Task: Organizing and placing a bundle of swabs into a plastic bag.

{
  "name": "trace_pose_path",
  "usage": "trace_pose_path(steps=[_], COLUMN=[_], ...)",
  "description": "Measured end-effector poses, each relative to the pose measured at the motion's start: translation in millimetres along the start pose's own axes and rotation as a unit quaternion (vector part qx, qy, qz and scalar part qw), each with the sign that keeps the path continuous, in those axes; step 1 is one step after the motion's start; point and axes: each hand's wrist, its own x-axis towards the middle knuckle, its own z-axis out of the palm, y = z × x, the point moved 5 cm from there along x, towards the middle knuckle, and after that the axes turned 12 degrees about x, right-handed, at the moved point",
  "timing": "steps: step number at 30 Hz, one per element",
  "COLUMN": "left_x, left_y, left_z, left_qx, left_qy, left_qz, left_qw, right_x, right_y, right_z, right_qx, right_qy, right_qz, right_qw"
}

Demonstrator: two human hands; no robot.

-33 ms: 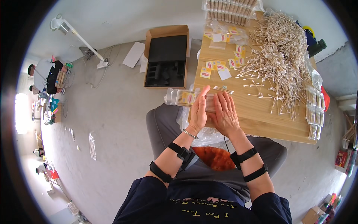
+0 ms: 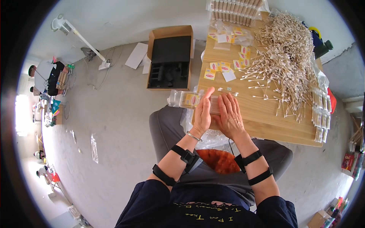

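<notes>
A clear bag of cotton swabs with a yellow card (image 2: 192, 100) lies at the table's near left edge, its loose plastic end sticking out to the left. My left hand (image 2: 202, 114) stands on edge across the bag, fingers stretched out. Just right of it, my right hand (image 2: 229, 116) rests flat with straight fingers on the bag's right part. Pale swab sticks (image 2: 215, 105) show between the two hands; the rest there is hidden under the right hand. A few loose cotton swabs (image 2: 228, 92) lie just beyond my fingertips.
A big heap of cotton swabs (image 2: 285, 57) covers the table's right side. Yellow cards (image 2: 210, 73) lie on its left part. Packed bags stand at the right edge (image 2: 321, 112) and far end (image 2: 235, 13). An open cardboard box (image 2: 170, 28) sits on the floor, left.
</notes>
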Motion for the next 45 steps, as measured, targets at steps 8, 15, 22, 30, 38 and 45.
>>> trace_pose_path(steps=[8, 15, 22, 30, 38, 45], left_x=[-0.4, -0.2, 1.0, -0.1, -0.3, 2.0], left_y=[1.4, -4.4, -3.3, -1.7, 1.6, -2.2], left_z=[1.6, 2.5, 4.6, 4.0, 4.5, 4.2], left_qx=[-0.002, -0.011, 0.007, 0.005, 0.004, 0.037], left_qy=[0.000, -0.002, 0.015, 0.011, 0.017, 0.033], left_qz=[-0.004, 0.002, 0.006, 0.002, 0.007, 0.007], left_qw=[1.000, 1.000, 1.000, 1.000, 1.000, 0.999], right_x=[0.9, -10.7, -11.6, -10.9, -7.9, -10.3], right_y=[9.5, -2.2, -6.4, -8.5, -9.1, -12.0], right_z=[-2.0, 6.0, 17.9, 18.8, 22.8, 17.2], right_qx=[0.037, -0.038, -0.090, -0.099, -0.091, -0.084], right_qy=[0.035, 0.014, -0.013, -0.030, -0.012, -0.024], right_qz=[-0.008, 0.051, 0.054, 0.054, 0.073, 0.047], right_qw=[0.999, 0.998, 0.994, 0.993, 0.993, 0.995])
